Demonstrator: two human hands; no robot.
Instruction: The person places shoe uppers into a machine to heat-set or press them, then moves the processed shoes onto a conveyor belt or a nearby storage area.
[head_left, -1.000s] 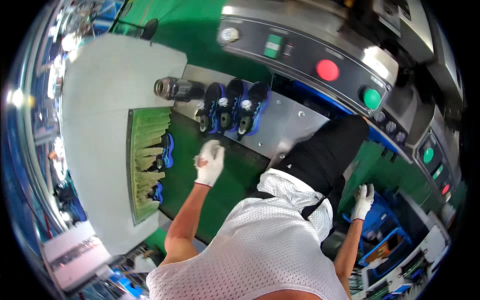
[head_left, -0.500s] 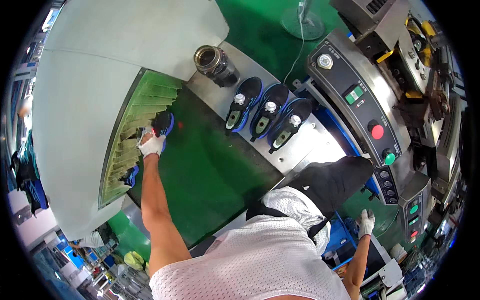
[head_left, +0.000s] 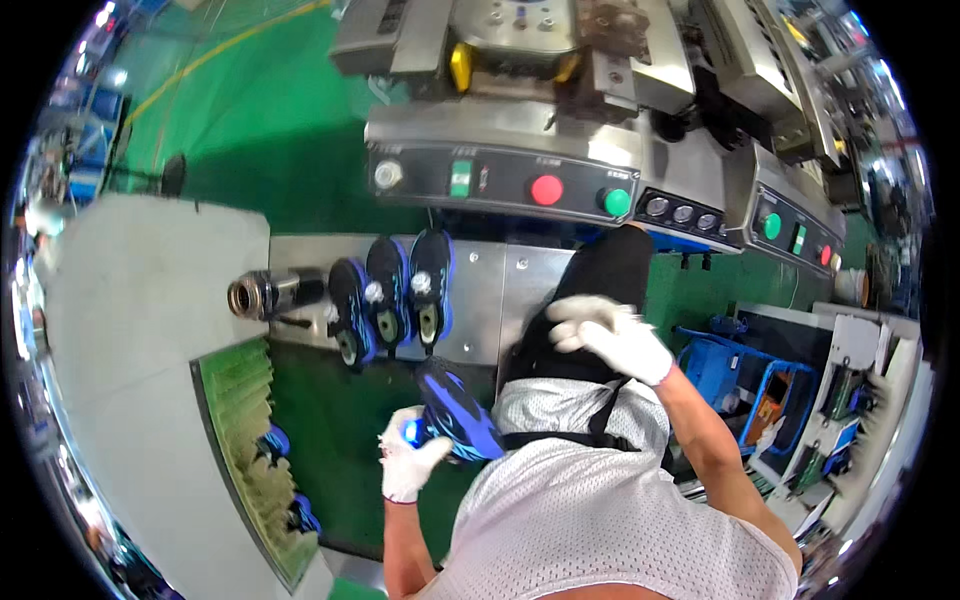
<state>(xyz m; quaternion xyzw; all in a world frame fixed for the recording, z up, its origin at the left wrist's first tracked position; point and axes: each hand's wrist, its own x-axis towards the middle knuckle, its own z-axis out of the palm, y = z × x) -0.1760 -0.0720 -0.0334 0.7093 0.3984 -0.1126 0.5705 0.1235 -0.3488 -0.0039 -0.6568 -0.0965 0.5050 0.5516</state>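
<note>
My left hand (head_left: 406, 458), in a white glove, grips a blue and black sports shoe (head_left: 457, 412) above the green conveyor belt, close to my body. A bright blue glint shows by its fingers. Over my dark-clad leg hovers my right hand (head_left: 622, 342), also gloved and a little blurred. Its fingers are apart and it holds nothing. Three like shoes, a left one (head_left: 350, 310), a middle one (head_left: 388, 290) and a right one (head_left: 431, 285), stand side by side on a metal shelf (head_left: 478, 300), each with a whitish piece on top.
A dark flask (head_left: 276, 293) with a metal rim is left of the shoes. Two more shoes, one farther (head_left: 273, 443) and one nearer (head_left: 303, 514), sit at the green strip curtain (head_left: 236, 420) of a pale machine. Ahead runs a control panel (head_left: 505, 180). A blue crate (head_left: 712, 370) is at right.
My left hand has come away from the strip curtain toward my body with a shoe in it. My right hand has moved in from the far right to above my leg. The view has turned right.
</note>
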